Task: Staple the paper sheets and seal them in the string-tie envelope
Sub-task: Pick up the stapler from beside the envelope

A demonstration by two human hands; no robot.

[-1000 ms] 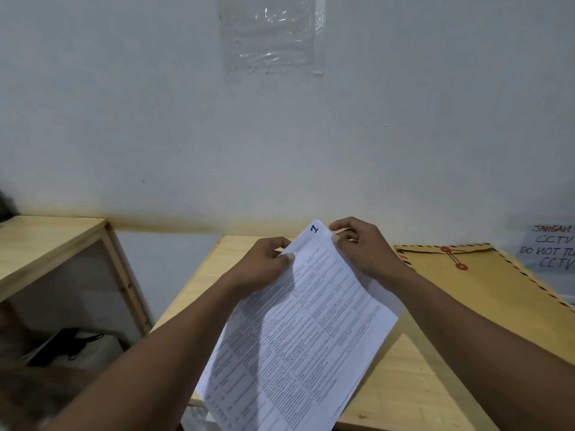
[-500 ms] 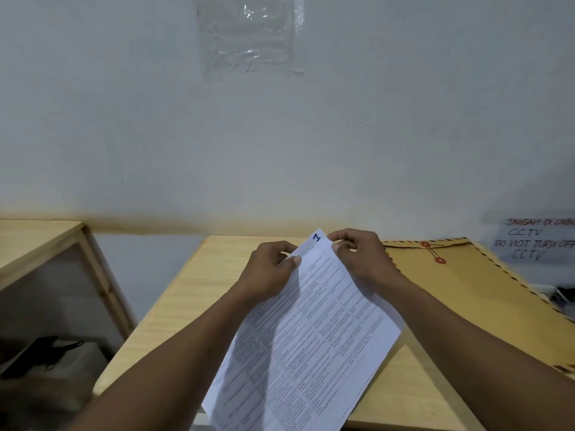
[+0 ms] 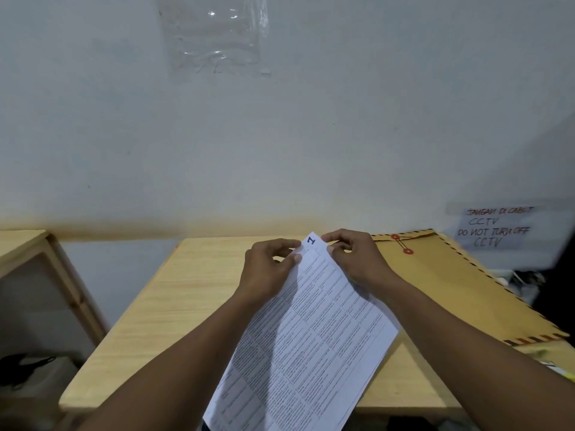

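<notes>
Sheets (image 3: pixel 311 337) held slantwise over the table (image 3: pixel 186 290), both hands pinching the far corner.

The long axis runs from near-left up to the far corner marked "1", which points at the wall. The left hand (image 3: pixel 267 269) grips the left edge there, and the right hand (image 3: pixel 354 259) grips the top edge just beside it. The near end hangs past the table edge. The envelope (image 3: pixel 451 284) lies flat to the right, its string end toward the wall. With only one corner held, the loose sheets could fan or slip out of line, so a staple might miss one. No stapler shows.
</notes>
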